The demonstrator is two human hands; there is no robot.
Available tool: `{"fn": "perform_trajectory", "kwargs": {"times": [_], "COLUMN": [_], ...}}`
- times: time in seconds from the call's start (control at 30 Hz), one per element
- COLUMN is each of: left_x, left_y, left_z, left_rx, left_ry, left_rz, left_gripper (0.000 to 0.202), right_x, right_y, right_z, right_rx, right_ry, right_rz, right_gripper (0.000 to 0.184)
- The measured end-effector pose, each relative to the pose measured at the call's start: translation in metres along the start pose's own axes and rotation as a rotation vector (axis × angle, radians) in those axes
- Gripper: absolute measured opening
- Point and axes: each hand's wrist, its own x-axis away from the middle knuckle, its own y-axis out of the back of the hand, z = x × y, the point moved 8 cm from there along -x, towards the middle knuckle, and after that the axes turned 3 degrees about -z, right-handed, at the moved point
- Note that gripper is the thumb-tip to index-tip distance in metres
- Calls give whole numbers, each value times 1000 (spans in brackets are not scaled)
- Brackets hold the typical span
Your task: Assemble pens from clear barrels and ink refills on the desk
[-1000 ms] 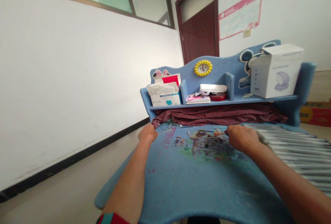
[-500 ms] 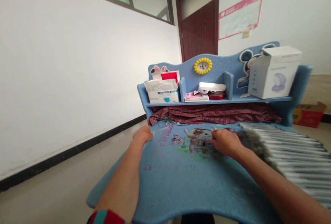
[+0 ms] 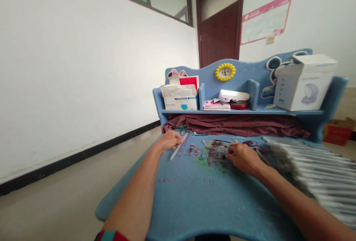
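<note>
My left hand (image 3: 170,141), at the far left of the blue desk, pinches a clear pen barrel (image 3: 178,148), which slants down toward me over the printed letters. My right hand (image 3: 244,156) is closed low over the printed picture in the middle of the desk. A small dark spot shows at its fingertips; whether it is a held piece or part of the print I cannot tell. Just beyond that hand lie a clear piece (image 3: 235,140) and a thin dark stick (image 3: 223,141). Right of it, many slim pale rods with dark cores (image 3: 322,174) lie side by side.
A fuzzy grey strip (image 3: 283,159) borders the rods. Checked cloth (image 3: 222,124) is bundled under the shelf (image 3: 267,111). On the shelf stand a mask box (image 3: 180,102), papers (image 3: 217,106), a red round tin (image 3: 238,105) and a white carton (image 3: 306,85).
The clear barrel in my left hand has swung from pointing away to slanting down toward me, and that hand has shifted right. My right hand stays low in nearly the same place. The view shifted slightly.
</note>
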Motion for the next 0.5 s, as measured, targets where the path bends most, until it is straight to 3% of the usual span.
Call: {"fn": "perform_trajectory", "kwargs": {"times": [0.23,0.5], "left_x": [11,0], "left_y": [-22,0], "left_z": [-20,-8], "left_rx": [342,355], "left_ry": [-20,24], "left_rz": [158,-114], "left_gripper": [12,7], "right_x": [-2,-9], "right_y": [0,0], "right_z": [-4,-25], "right_rx": [-47,-33], "right_ry": [0,-51], "right_rz": [-40,-78], "right_gripper": [22,22]}}
